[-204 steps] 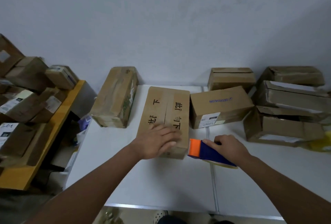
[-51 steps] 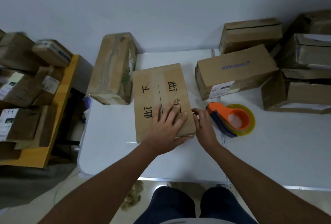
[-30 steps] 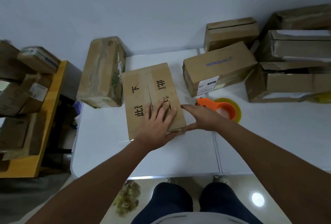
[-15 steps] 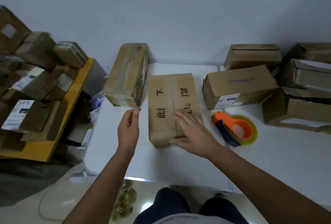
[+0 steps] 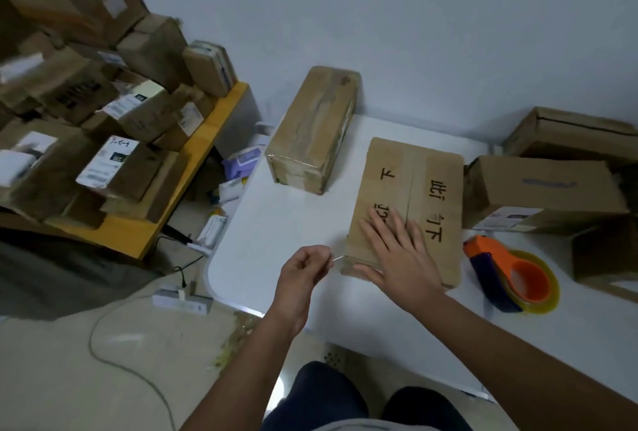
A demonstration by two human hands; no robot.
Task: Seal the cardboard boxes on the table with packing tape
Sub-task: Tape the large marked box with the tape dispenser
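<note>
White tabletop (image 5: pixel 276 223), flat and smooth, carries the work; its rounded near-left corner lies just beside the left hand, with bare surface to the left of the job. Brown cardboard boxes (image 5: pixel 538 189) crowd the right side and leave little room there. Brown printed cardboard box (image 5: pixel 411 189) lies flat near the front edge. Judged stiff, light enough to slide, and best held flat on top or by its side walls. Orange-and-blue tape dispenser with yellowish roll (image 5: pixel 507 275) lies loose just right of it. Right hand (image 5: pixel 400 254) rests with straight fingers pressed on the lid. Left hand (image 5: pixel 303 272) is curled, apparently pinching a thin clear tape strand (image 5: pixel 338 257) at the box's near-left corner; the strand is too fine to confirm.
</note>
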